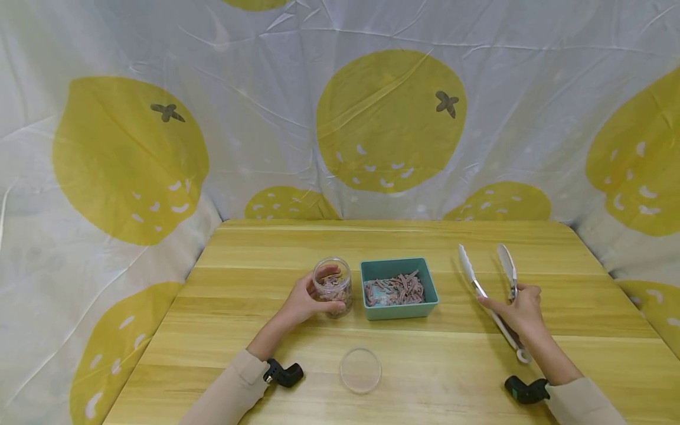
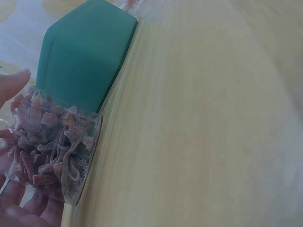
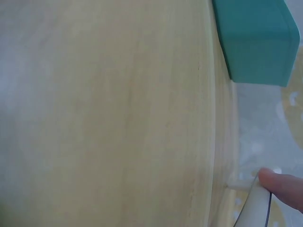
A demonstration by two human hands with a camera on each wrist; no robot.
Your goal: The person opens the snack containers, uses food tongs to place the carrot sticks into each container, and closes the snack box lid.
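Note:
My left hand (image 1: 306, 303) grips a clear jar (image 1: 340, 295) that stands on the table, thumb on the near side and fingers around the back. Brownish-pink dried strips (image 2: 45, 146) fill much of the jar in the left wrist view. Just right of it sits a green rectangular box (image 1: 401, 311) holding more such strips (image 1: 406, 289). My right hand (image 1: 523, 311) holds metal tongs (image 1: 496, 319), thumb on one arm and fingers at the other. Their tips are spread apart, with nothing between them. The right wrist view shows only the thumb and part of one tong arm.
A round clear lid (image 1: 360, 370) lies on the wooden table (image 1: 441, 366), nearer me than the box. A lemon-print cloth (image 1: 255, 118) hangs behind and beside the table. Each wrist carries a black camera mount (image 1: 284, 373).

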